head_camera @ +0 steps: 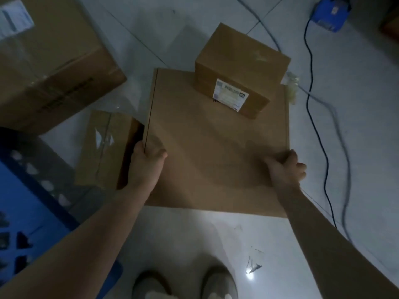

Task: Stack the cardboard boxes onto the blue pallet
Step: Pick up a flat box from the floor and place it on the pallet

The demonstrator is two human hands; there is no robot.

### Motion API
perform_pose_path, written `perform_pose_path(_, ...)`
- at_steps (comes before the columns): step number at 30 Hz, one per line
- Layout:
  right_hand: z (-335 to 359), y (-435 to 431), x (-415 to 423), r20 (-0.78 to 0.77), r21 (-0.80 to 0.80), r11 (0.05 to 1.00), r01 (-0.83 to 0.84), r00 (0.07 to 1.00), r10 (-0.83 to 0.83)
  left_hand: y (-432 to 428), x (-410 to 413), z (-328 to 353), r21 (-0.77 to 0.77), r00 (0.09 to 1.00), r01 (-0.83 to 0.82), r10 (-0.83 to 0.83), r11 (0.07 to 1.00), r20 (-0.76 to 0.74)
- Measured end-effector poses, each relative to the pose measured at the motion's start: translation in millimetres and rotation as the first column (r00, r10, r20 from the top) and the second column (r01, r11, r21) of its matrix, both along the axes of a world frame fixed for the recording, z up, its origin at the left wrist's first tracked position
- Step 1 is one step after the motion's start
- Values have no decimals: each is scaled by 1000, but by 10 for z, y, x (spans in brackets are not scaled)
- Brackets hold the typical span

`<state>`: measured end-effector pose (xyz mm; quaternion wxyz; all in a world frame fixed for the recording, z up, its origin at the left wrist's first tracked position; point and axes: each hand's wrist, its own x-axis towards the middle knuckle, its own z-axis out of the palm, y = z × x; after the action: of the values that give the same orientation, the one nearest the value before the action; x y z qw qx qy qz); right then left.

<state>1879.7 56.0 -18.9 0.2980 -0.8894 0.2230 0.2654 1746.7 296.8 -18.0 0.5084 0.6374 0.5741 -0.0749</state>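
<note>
A wide flat cardboard box (pixel 207 152) lies in front of me over the tiled floor. My left hand (pixel 146 162) grips its left edge and my right hand (pixel 285 167) grips its right edge near the front corner. A smaller cardboard box with a white label (pixel 239 67) rests at the flat box's far side, partly on top of it. Another small taped box (pixel 105 147) lies just left of the flat box, beside my left hand. The blue pallet (pixel 26 195) shows at the lower left, part hidden by my left forearm.
A large cardboard box (pixel 49 61) stands at the upper left. Dark cables (pixel 311 87) run across the floor on the right, leading toward a blue device (pixel 330 14) at the top right. Crumpled clear plastic (pixel 292 87) lies by the flat box's far right corner. My shoes (pixel 185 283) are below.
</note>
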Motion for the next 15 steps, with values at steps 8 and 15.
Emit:
perform_pose_path(8, 834, -103, -33, -23, -84, 987, -140, 990, 138, 27, -97, 919, 65, 998, 64, -62, 996, -23)
perform_pose_path(15, 1619, 0, -194, -22, -86, 982, -166, 986, 164, 143, -299, 1770, 56, 995, 88, -85, 995, -48)
